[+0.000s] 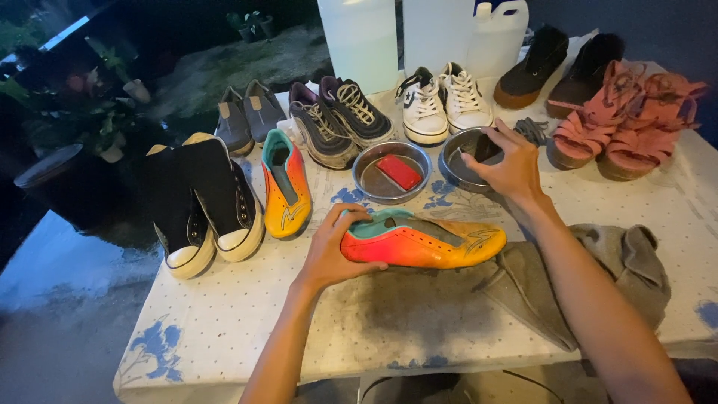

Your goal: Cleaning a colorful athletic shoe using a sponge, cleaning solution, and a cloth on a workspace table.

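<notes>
Three white jugs (434, 34) at table's back

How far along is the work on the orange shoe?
Done: nothing looks finished; the matching orange shoe stands apart. In hand: the left hand grips the heel of the orange shoe lying on the table, and the right hand reaches into a metal bowl. Left: the grey cloth and red block lie untouched.

On our table: twelve shoes (422, 241) in six pairs, two metal bowls (372, 182), three white jugs (359, 41), one grey cloth (621, 262).
</notes>
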